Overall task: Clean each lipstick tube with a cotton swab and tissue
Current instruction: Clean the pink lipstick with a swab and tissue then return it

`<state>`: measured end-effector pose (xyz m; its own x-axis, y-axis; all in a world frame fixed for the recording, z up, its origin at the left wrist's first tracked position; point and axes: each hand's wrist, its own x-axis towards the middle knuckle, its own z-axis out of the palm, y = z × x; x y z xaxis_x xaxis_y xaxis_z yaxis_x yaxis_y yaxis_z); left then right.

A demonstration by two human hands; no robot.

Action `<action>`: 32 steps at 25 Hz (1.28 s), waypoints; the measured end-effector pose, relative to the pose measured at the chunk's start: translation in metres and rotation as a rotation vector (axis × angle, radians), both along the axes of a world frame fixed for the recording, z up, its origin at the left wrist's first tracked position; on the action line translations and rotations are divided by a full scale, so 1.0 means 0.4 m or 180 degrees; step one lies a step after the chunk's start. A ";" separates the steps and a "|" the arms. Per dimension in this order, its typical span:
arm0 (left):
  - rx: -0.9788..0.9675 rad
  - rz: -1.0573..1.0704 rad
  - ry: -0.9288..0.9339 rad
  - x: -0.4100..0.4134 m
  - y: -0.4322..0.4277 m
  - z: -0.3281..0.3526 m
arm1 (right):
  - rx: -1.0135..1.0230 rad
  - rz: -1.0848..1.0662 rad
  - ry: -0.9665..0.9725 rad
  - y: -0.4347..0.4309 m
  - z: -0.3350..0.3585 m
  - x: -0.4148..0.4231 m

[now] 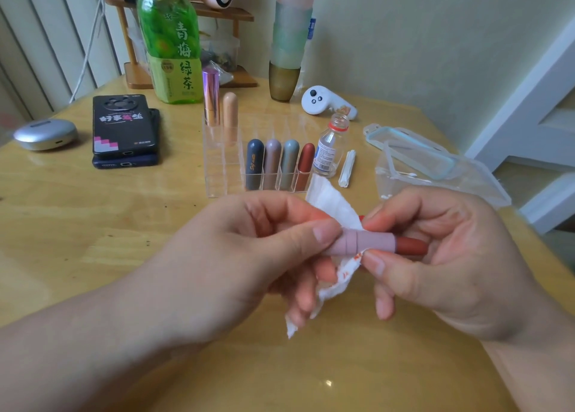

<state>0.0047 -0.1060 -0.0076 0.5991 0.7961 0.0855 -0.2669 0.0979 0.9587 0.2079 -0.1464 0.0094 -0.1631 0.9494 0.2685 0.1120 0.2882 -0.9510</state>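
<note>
Pinching pink lipstick tube (362, 243) in left hand (249, 256), right hand (435, 256) pressing tissue (334, 207)

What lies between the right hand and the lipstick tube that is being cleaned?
The tissue, stained red: the right hand pinches it around the lipstick tube. The left hand has its thumb on the tube directly.

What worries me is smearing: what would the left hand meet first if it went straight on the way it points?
Likely the right hand: the left hand points rightward along the lilac lipstick tube it grips, and the right fingertips on the tissue sit just ahead.
</note>
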 end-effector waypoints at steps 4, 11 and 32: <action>0.0648 0.0481 0.0095 0.001 -0.005 0.001 | 0.0055 -0.0095 0.0028 0.003 -0.002 0.004; 0.0216 0.0157 0.0091 -0.005 0.005 0.005 | 0.0031 -0.0083 0.0008 0.001 0.003 0.003; 0.0745 0.0599 0.0737 -0.013 0.006 -0.003 | -0.0116 -0.0248 -0.0242 0.002 -0.014 -0.007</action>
<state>-0.0005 -0.1037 -0.0089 0.4690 0.8690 0.1577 -0.0331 -0.1611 0.9864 0.2051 -0.1454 0.0038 -0.1069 0.9689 0.2233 0.2050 0.2413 -0.9486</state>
